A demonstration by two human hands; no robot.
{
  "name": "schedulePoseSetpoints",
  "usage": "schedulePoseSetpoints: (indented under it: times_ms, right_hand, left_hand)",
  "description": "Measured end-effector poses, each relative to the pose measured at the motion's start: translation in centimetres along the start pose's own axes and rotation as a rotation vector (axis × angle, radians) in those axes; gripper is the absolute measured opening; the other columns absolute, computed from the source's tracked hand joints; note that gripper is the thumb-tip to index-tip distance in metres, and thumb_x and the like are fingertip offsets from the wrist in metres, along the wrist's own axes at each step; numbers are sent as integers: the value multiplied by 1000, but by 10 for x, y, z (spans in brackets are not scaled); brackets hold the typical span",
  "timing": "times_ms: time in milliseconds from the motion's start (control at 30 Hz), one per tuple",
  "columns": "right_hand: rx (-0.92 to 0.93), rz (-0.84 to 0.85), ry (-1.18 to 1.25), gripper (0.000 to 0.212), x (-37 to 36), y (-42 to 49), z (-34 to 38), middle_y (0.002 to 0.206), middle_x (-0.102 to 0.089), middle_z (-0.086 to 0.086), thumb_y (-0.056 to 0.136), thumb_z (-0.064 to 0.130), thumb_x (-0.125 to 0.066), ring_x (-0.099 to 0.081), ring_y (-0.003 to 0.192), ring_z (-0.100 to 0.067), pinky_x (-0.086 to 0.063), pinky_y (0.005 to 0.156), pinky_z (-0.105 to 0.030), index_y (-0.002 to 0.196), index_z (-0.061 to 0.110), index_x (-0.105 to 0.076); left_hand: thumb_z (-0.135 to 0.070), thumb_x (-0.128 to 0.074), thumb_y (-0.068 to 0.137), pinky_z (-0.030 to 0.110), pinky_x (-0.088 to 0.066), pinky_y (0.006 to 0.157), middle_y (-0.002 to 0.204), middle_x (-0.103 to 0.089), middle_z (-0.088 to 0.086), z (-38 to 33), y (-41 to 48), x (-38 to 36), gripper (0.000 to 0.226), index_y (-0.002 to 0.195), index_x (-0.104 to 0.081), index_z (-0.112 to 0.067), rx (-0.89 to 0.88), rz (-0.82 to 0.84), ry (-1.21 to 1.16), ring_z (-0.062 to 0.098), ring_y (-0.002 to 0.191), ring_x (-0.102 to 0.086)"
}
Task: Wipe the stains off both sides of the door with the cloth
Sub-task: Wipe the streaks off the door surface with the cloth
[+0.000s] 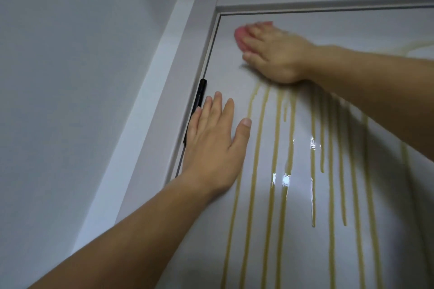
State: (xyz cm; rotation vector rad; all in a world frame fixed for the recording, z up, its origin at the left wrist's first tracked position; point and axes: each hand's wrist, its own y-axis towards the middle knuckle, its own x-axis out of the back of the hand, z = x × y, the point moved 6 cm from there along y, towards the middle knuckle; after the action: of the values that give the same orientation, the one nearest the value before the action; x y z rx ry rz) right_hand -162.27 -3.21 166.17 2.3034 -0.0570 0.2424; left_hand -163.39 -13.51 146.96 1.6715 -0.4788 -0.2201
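Left hand flat against the door beside the black hinge, fingers straight, slightly spread. Right hand high near the top left corner, fingers close together, pressing a bunched pink cloth to the panel. Yellowish stains in long glossy drips below.

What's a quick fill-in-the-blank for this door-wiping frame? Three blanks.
1. The right hand presses a ____ cloth against the door.
2. The left hand lies flat on the door beside the black ____.
3. The drip stains running down the door are ____ in colour.
Missing: pink; hinge; yellow.
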Motion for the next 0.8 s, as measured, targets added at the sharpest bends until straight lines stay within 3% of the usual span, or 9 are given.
schedulePoseSetpoints:
  times_ms: [100,200,300,433,467,633,800]
  right_hand:
    - [-199,19,-4,76,14,19,-35,173,2,-10,105,61,-10,3,159,-26,0,129,-41,165,15,-1]
    - [-63,31,-38,76,5,-8,4,172,-1,-14,106,59,-13,-1,159,-29,-3,128,-40,164,12,-2]
    - [63,10,-12,75,-6,-40,8,173,2,-8,106,58,-15,2,159,-22,-1,127,-36,165,14,1]
    - [-230,-23,13,77,8,-20,-59,173,0,-11,106,60,-14,1,159,-26,-5,128,-40,165,12,-2]
    - [-234,-16,17,79,8,-23,-57,173,0,-12,104,62,-12,1,159,-27,-4,128,-40,165,12,-1]
    - [47,27,9,91,-8,-72,-23,173,6,-4,89,72,3,6,159,-21,2,128,-35,165,22,5]
    - [-251,-8,14,76,8,-43,-81,173,2,-10,105,61,-13,3,159,-25,1,128,-37,165,15,1]
  left_hand:
    - [-62,-6,97,24,19,121,172,9,-14,-1,2,0,73,164,-6,-33,27,-3,1,-2,153,19]
    - [-61,-8,97,26,19,121,173,6,-10,-3,4,1,74,164,-8,-32,30,-8,39,2,155,16]
    - [-61,-8,96,30,19,120,173,5,-4,-8,5,2,74,164,-9,-33,22,-3,97,8,157,14]
    - [-61,-7,96,33,17,123,173,9,-3,-17,14,5,74,164,-5,-32,-18,7,143,11,157,17]
    - [-61,-8,96,32,16,124,173,10,-3,-20,18,6,75,164,-4,-31,-37,20,135,11,157,17]
    - [-59,-14,104,39,13,127,173,11,-4,-29,36,1,68,164,0,-31,-74,88,173,14,157,18]
    - [-57,-16,106,45,14,127,173,11,-2,-37,35,-5,66,164,-1,-30,-28,63,199,18,157,19]
